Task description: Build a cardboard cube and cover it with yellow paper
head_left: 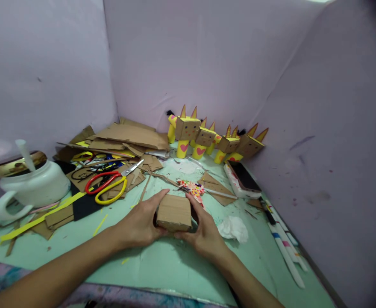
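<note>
A small cardboard box (174,211) is held between both hands just above the pale green table (175,265), near the middle of the view. My left hand (145,220) grips its left side, with thumb and fingers curled at the edges. On the right side, my right hand (204,226) holds it in the same way. The palms and some fingertips are hidden. Beyond the box lies a small patterned piece (194,189) in red, yellow and white. Crumpled white tissue (233,229) lies right of my right hand.
Red-and-yellow scissors (111,184) lie on cardboard scraps (133,139) at the left, beside a white mug (36,186). Several cardboard-headed yellow figures (188,128) stand at the back. A phone (244,174) and several markers (286,244) lie at the right.
</note>
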### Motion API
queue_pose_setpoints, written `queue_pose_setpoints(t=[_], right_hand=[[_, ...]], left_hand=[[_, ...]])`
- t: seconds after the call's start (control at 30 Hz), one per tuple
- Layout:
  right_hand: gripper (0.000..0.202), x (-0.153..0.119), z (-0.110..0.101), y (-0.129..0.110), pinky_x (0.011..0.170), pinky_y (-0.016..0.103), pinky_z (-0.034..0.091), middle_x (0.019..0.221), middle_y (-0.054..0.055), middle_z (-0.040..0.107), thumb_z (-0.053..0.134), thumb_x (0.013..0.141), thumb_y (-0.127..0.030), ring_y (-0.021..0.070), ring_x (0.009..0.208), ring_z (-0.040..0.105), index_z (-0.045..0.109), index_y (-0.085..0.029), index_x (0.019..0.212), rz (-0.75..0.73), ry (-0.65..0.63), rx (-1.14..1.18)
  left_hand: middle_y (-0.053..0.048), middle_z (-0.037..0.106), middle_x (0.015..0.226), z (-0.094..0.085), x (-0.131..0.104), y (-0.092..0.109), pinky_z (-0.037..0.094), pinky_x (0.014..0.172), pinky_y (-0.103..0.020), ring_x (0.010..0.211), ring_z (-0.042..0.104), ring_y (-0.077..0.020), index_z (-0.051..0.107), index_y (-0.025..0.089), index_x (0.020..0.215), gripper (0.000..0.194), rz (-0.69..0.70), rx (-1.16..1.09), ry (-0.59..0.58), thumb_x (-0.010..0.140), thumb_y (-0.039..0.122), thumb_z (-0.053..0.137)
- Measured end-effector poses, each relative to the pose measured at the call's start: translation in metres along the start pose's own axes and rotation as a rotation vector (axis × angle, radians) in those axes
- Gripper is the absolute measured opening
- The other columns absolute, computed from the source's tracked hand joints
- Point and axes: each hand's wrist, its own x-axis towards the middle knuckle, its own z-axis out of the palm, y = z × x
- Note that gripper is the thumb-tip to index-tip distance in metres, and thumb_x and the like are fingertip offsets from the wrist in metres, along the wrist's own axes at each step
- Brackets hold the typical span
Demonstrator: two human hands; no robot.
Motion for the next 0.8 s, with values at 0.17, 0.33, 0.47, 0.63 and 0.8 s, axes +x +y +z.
queue_pose_setpoints(t=[0.17,0.33,0.47,0.63,0.8], right_hand=[[0.127,-0.001,-0.002,-0.009,0.114,0.052,0.019,0.155,0.017,0.024,0.083,0.06,-0.045,0.0299,0.141,0.026,-0.005,-0.024,0.15,-0.017,-0.059,0.143],[0.096,0.002,-0.016,-0.02,0.105,0.048,0.039,0.146,0.012,0.043,0.069,0.066,-0.065,0.0287,0.13,0.046,0.028,-0.031,0.146,-0.183,0.253,0.448],[0.033,0.003,-0.023,-0.027,0.059,0.03,0.054,0.07,0.004,0.073,0.07,0.075,-0.048,0.0156,0.057,0.064,0.074,-0.019,0.092,0.02,0.587,0.405],[0.034,0.001,-0.021,-0.032,0.032,0.018,0.032,0.043,-0.002,0.06,0.071,0.07,-0.048,0.0073,0.031,0.046,0.068,-0.015,0.062,0.131,0.499,0.449],[0.036,0.003,-0.022,-0.038,0.03,0.018,0.033,0.028,-0.01,0.037,0.068,0.07,-0.052,0.014,0.034,0.056,0.065,-0.017,0.066,0.194,0.56,0.466]], left_hand=[[-0.013,0.052,0.134,-0.001,0.003,-0.006,0.042,0.1,-0.04,0.119,0.052,-0.033,0.031,0.018,0.141,0.096,-0.081,-0.096,0.038,0.059,0.033,0.079],[-0.008,0.051,0.134,-0.014,0.01,-0.014,0.044,0.097,-0.039,0.119,0.051,-0.0325,0.033,0.024,0.135,0.092,-0.058,-0.353,0.12,0.056,0.031,0.079],[-0.01,0.051,0.134,-0.019,0.013,-0.022,0.044,0.096,-0.04,0.121,0.049,-0.035,0.037,0.024,0.129,0.087,0.013,-0.439,0.151,0.054,0.036,0.08],[-0.012,0.049,0.138,-0.019,0.016,-0.019,0.043,0.097,-0.041,0.121,0.048,-0.0364,0.039,0.024,0.129,0.089,-0.021,-0.457,0.141,0.053,0.038,0.082],[-0.011,0.048,0.139,-0.017,0.015,-0.014,0.044,0.096,-0.04,0.121,0.049,-0.0365,0.038,0.022,0.133,0.095,-0.104,-0.507,0.149,0.051,0.042,0.081]])
